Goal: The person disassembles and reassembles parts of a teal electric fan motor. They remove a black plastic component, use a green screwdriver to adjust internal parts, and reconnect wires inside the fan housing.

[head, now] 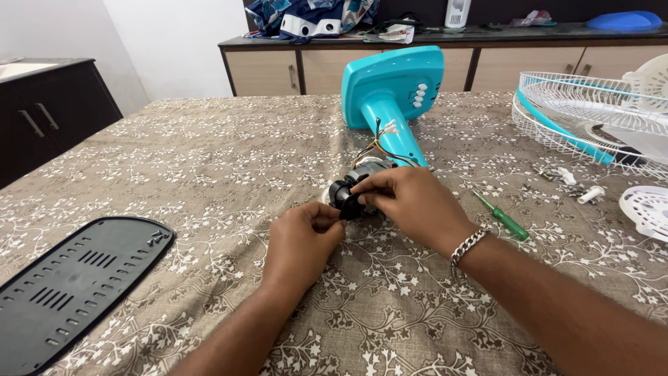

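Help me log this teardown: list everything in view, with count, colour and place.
fan stand: 1, turquoise, lying on table centre, wires out
motor: 1, grey, at stand's near end
black part: 1, black, between both hands
screwdriver: 1, green, right of hands
grille: 1, white with turquoise rim, table right
vented plate: 1, black, table near left
small parts: several, white and metal, near grille
tablecloth: 1, brown floral
sideboard: 1, beige doors, behind
left hand: pinching black part
right hand: on black part, silver bracelet
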